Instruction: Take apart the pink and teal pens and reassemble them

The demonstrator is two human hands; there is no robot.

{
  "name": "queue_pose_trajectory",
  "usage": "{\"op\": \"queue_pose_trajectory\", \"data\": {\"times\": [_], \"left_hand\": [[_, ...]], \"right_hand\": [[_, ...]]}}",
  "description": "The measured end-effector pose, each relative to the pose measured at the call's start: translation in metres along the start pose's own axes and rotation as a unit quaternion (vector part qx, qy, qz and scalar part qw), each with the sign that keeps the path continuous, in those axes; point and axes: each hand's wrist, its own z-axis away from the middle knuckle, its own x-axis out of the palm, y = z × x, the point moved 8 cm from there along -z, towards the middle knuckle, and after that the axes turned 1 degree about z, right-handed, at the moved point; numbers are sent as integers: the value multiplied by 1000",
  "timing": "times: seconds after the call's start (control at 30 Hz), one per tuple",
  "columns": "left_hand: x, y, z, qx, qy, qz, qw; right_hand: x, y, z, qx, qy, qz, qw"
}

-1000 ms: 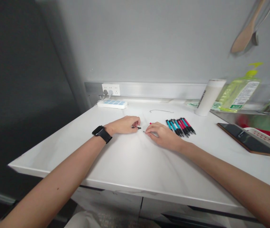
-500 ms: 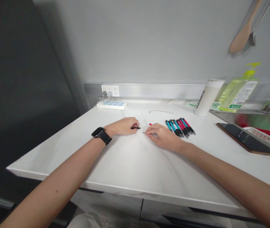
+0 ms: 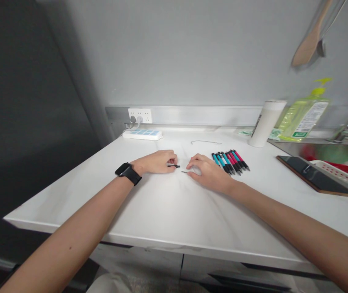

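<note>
Both hands rest on a white table (image 3: 174, 211) near its middle. My left hand (image 3: 157, 161), with a black watch (image 3: 127, 172) on its wrist, is closed around a small black pen part (image 3: 174, 166) whose tip sticks out to the right. My right hand (image 3: 206, 173) is closed in a pinch on a thin pen piece (image 3: 185, 171) that points left toward the black part; the two tips are a short gap apart. Just right of that hand lies a row of several blue and pink pens (image 3: 230, 160).
At the back stand a white power strip (image 3: 142, 134), a wall socket (image 3: 139, 115), a bent wire (image 3: 206, 142), a white cylinder (image 3: 265, 123) and a green bottle (image 3: 305, 118). A dark clipboard (image 3: 316, 179) and a sink with a white rack (image 3: 340, 175) are at the right.
Both hands have kept their positions with the two pen pieces held tip to tip. The camera has drifted slightly, shifting the scene left.
</note>
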Motion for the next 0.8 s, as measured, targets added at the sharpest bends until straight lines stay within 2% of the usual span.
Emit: {"op": "queue_pose_trajectory", "data": {"times": [0.23, 0.47, 0.8], "left_hand": [[-4, 5, 0, 9, 15, 17, 1000], [-9, 4, -1, -1, 50, 35, 998], [-6, 5, -1, -4, 38, 32, 999]], "right_hand": [[-1, -4, -4, 7, 1, -5, 1000], [-12, 4, -2, 30, 45, -45, 998], [-16, 16, -2, 107, 73, -122, 984]]}}
